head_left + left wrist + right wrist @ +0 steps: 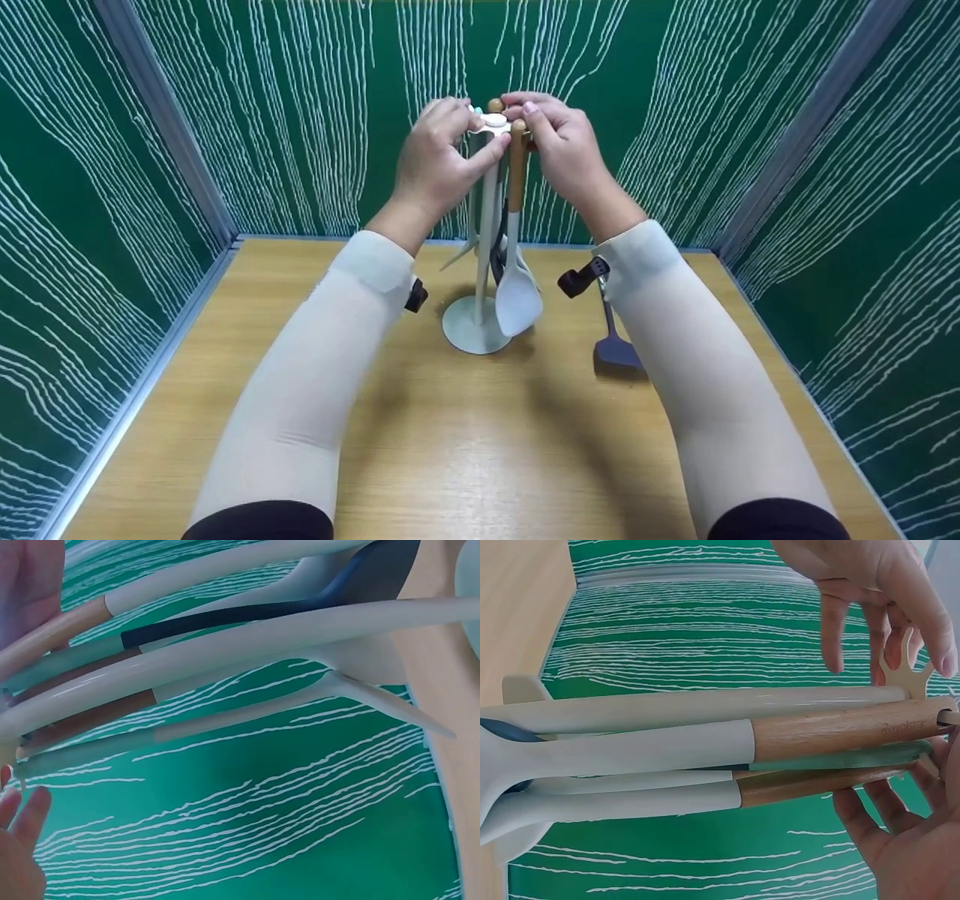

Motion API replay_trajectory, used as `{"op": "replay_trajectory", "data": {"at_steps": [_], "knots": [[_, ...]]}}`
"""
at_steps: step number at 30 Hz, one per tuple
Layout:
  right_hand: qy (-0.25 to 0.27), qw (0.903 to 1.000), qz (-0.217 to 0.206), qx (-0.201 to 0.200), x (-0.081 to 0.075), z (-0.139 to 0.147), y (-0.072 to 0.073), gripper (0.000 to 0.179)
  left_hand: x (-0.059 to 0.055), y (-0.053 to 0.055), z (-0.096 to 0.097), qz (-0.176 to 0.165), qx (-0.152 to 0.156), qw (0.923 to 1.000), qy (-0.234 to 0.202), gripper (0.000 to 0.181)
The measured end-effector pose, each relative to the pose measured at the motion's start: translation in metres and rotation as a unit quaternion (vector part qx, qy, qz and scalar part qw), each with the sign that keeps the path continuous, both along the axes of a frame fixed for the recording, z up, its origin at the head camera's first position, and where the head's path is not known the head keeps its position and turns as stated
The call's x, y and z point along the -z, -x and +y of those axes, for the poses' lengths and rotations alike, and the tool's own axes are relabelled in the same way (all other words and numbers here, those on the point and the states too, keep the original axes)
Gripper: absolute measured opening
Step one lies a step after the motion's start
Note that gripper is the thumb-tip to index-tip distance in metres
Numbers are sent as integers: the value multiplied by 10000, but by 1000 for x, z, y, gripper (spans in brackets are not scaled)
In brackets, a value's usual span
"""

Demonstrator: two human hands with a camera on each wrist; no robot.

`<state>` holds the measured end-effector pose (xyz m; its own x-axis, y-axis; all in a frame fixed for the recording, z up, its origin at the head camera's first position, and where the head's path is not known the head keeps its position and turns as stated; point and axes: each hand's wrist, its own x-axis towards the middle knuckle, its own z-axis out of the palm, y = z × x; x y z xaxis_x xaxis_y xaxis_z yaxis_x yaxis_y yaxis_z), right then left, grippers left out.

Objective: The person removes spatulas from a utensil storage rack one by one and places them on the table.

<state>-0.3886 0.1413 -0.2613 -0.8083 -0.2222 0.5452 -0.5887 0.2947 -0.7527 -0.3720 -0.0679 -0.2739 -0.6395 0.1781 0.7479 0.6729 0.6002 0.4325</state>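
Observation:
A cream utensil stand (485, 232) is upright on the table, with several kitchen utensils hanging round its pole. My left hand (439, 146) grips the left of its top, thumb in front and fingers at the side; cream hooks (906, 675) show beneath those fingers. At the right of the top, my right hand (566, 142) has thumb and index finger close together, seemingly pinching the end of a green-handled utensil (847, 758), its contact partly hidden. A white turner (517, 300) with a wooden handle hangs in front. Another wooden handle (810, 787) lies beside the right fingers.
A dark turner (619, 351) lies on the wooden table (465, 450), right of the stand's round base (469, 334) and partly behind the right forearm. Green walls (300, 112) with white streaks enclose the back and sides.

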Motion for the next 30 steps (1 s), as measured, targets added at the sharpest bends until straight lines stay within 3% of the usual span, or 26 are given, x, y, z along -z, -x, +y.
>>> {"op": "replay_trajectory", "data": {"at_steps": [4,13,20,30], "knots": [[8,10000,-44,15,0,0,1,44,-2,-2,0,214,-180,9995,163,41],[-447,9976,295,445,4,-3,-3,39,-4,-1,-2,40,-76,10000,36,37],[-993,9881,832,830,8,-1,-11,35,-1,3,-5,-160,256,9992,-259,35],[-941,9836,1081,1095,13,-7,-18,33,3,7,-13,-763,823,9909,-738,36]]}}
